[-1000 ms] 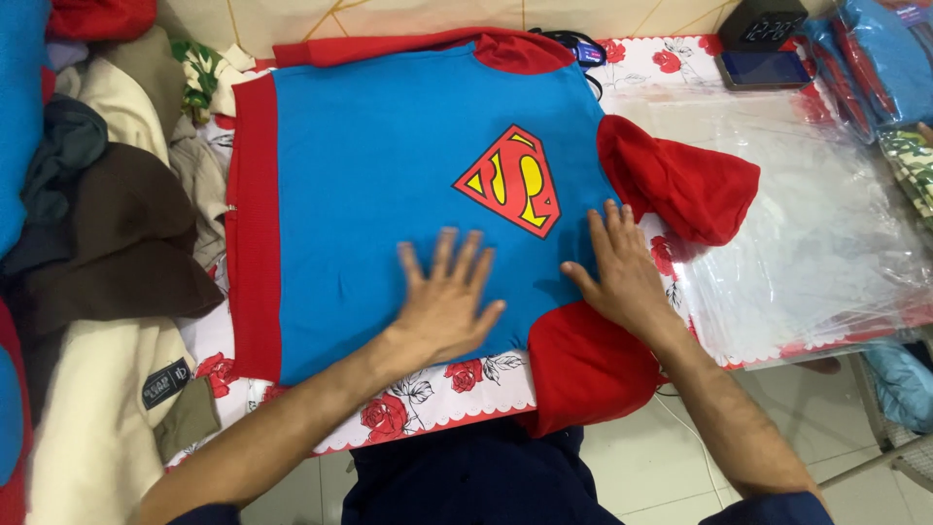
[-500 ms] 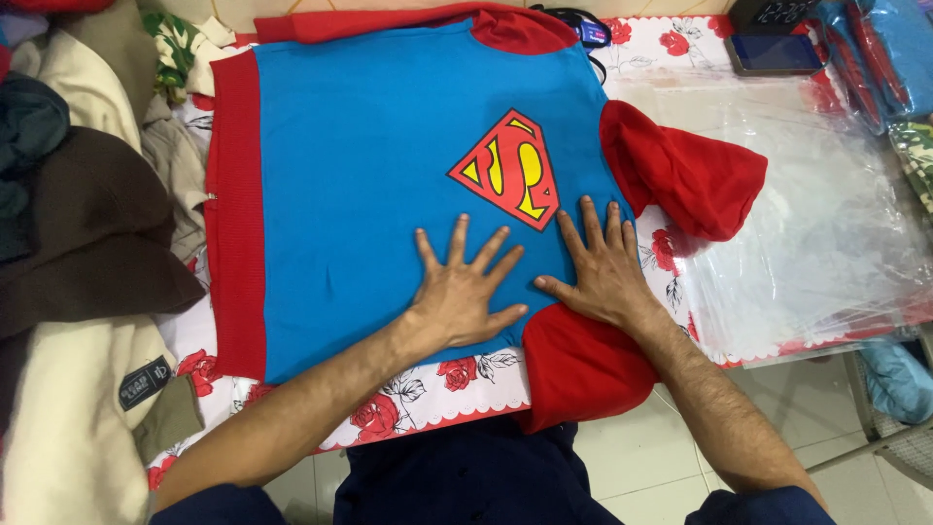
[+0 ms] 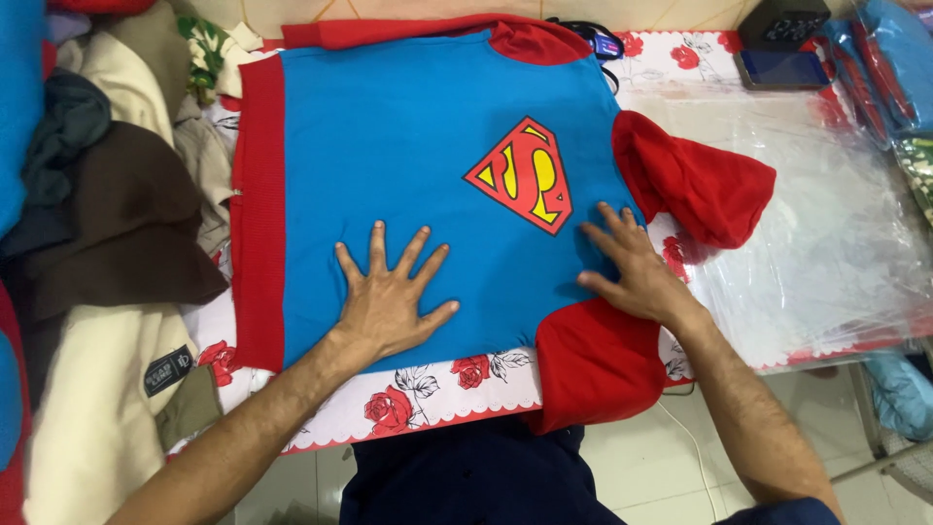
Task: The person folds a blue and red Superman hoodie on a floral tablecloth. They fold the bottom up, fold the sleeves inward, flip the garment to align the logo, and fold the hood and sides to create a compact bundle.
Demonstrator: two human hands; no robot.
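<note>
A blue sweatshirt with red sleeves, red hem and a red-and-yellow shield emblem lies flat on a rose-printed table cover. My left hand presses flat on the blue front near its lower edge, fingers spread. Just right of the emblem, my right hand rests palm down on the shirt's edge, between the two red sleeves. One red sleeve is folded beside it; the other hangs toward me over the table edge.
A heap of brown, cream and grey clothes fills the left side. Clear plastic bags lie to the right of the shirt. At the back right are a phone, a black device and packed blue garments.
Both hands have slid along the shirt's front: the left stays flat near the lower edge, the right has moved up beside the emblem. The camera view shifted slightly.
</note>
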